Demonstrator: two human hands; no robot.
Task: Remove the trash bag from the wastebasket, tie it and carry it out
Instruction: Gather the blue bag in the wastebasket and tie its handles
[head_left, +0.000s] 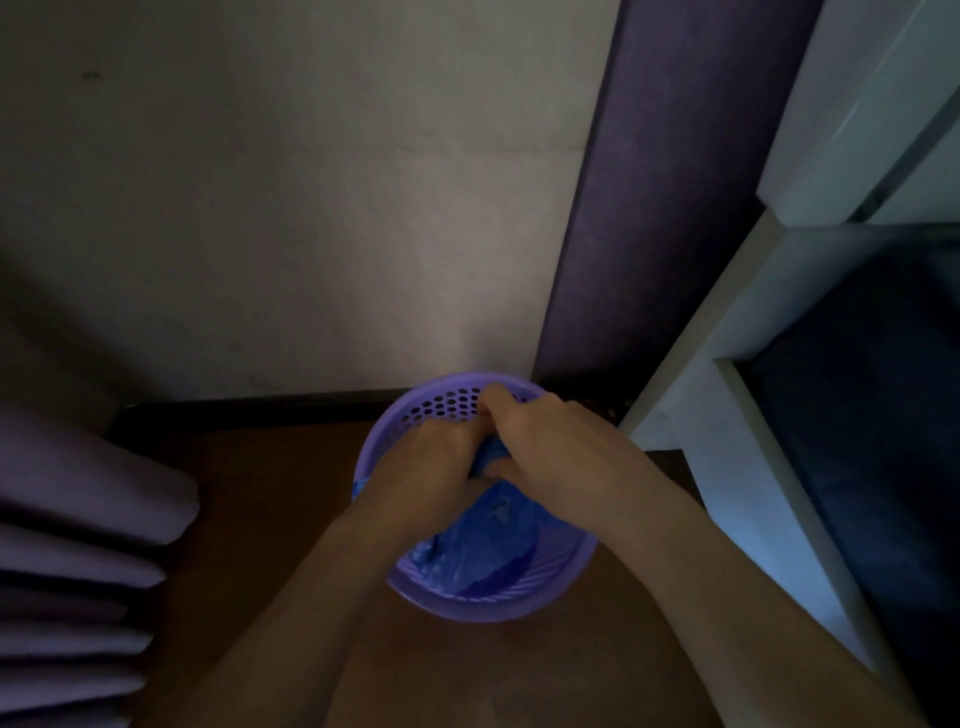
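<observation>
A round purple wastebasket (452, 402) with a perforated wall stands on the floor against the wall. A blue trash bag (480, 545) sits inside it, its top gathered up. My left hand (436, 457) and my right hand (540, 431) meet above the basket's middle, both closed on the bunched neck of the bag. A strip of blue film hangs over the left rim. The fingertips are hidden between the two hands.
A pale wall rises behind the basket, with a dark purple panel (670, 182) to its right. A white shelf unit (727, 364) stands close on the right. Purple curtain folds (78, 545) hang at the left. The floor (270, 519) is brown.
</observation>
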